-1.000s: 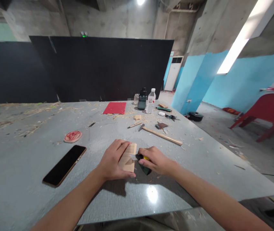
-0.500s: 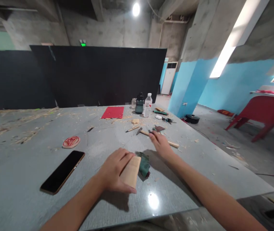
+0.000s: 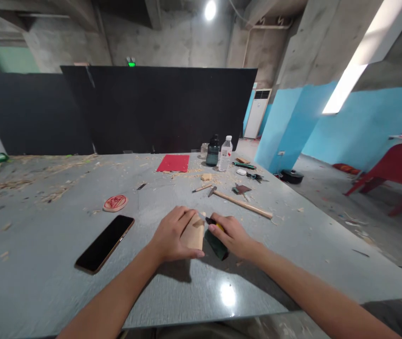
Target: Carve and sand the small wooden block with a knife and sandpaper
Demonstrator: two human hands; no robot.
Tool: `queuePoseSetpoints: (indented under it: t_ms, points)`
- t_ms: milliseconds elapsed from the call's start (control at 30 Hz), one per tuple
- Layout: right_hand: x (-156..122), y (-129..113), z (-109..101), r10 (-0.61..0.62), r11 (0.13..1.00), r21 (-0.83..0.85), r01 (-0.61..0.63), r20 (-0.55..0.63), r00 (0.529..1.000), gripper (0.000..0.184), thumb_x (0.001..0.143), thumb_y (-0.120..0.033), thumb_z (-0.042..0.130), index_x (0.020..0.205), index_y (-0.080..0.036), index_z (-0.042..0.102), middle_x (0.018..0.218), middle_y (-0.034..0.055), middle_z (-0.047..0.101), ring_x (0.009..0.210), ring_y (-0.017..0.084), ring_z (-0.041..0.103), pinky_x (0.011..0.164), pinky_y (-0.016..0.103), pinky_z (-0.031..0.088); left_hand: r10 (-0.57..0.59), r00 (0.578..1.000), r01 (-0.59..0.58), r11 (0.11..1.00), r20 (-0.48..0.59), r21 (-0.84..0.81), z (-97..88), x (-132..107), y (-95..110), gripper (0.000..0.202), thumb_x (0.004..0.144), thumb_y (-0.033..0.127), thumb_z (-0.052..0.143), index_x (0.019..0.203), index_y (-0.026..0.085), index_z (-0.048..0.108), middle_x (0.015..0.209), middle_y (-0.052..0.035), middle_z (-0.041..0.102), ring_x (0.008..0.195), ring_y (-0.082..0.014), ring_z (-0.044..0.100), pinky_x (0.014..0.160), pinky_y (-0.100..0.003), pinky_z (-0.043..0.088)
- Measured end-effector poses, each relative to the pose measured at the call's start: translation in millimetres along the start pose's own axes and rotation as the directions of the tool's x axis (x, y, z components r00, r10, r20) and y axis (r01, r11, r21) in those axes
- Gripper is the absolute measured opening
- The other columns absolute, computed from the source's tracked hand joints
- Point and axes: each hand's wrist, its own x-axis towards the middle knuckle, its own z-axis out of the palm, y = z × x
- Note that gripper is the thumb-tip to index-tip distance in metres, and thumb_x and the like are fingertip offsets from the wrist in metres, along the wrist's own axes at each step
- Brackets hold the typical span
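Note:
My left hand (image 3: 172, 235) grips a pale wooden block (image 3: 193, 234) from its left side, thumb along the near edge. In my right hand (image 3: 235, 237) is a utility knife (image 3: 219, 227) with a yellow and black handle. Its blade points left, at the block's upper right corner; whether it touches the wood I cannot tell. A crumpled dark green piece (image 3: 216, 246), like sandpaper or cloth, lies on the table right of the block, partly under my right hand. Beyond the hands rests a hammer (image 3: 245, 204) with a wooden handle.
On the left lie a black phone (image 3: 105, 244) and a wooden disc (image 3: 115, 203) with red markings. Farther back are a thin wooden-handled tool (image 3: 201, 188), a red sheet (image 3: 173, 163), a dark bottle (image 3: 212, 153) and a clear bottle (image 3: 225, 155). Wood shavings litter the grey table (image 3: 165, 301).
My right hand has come back from beside the hammer to the block, now with the utility knife in it. The left hand keeps its hold. The view has shifted slightly left.

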Motion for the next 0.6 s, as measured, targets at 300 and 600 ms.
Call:
queuePoseSetpoints:
  t_ms: [300, 600]
  points:
    - [-4.3, -11.5, -7.8, -0.17, 0.982, 0.107, 0.153, 0.169, 0.971, 0.047, 0.109, -0.063, 0.036, 0.089, -0.023, 0.048, 0.067, -0.005, 0.042, 0.058, 0.014, 0.041, 0.06, 0.028, 0.027, -0.048, 0.999, 0.045, 0.969, -0.008, -0.243, 3.0, -1.5, 0.9, 0.1, 0.074, 0.093, 0.064, 0.144, 0.021, 0.057, 0.126, -0.0139, 0.06, 0.114, -0.0334, 0.06, 0.101, -0.051, 0.052]
    - [-2.0, -6.0, -10.1, -0.257, 0.966, 0.047, 0.253, 0.143, 0.956, 0.05, 0.109, -0.067, 0.031, 0.09, -0.024, 0.047, 0.071, -0.0021, 0.049, 0.061, 0.016, 0.043, 0.061, 0.029, 0.027, -0.023, 0.998, 0.01, 0.972, -0.053, -0.235, 4.7, -4.3, 4.0, 0.103, 0.075, 0.096, 0.059, 0.143, 0.019, 0.058, 0.123, -0.0151, 0.061, 0.11, -0.0329, 0.061, 0.097, -0.05, 0.053]
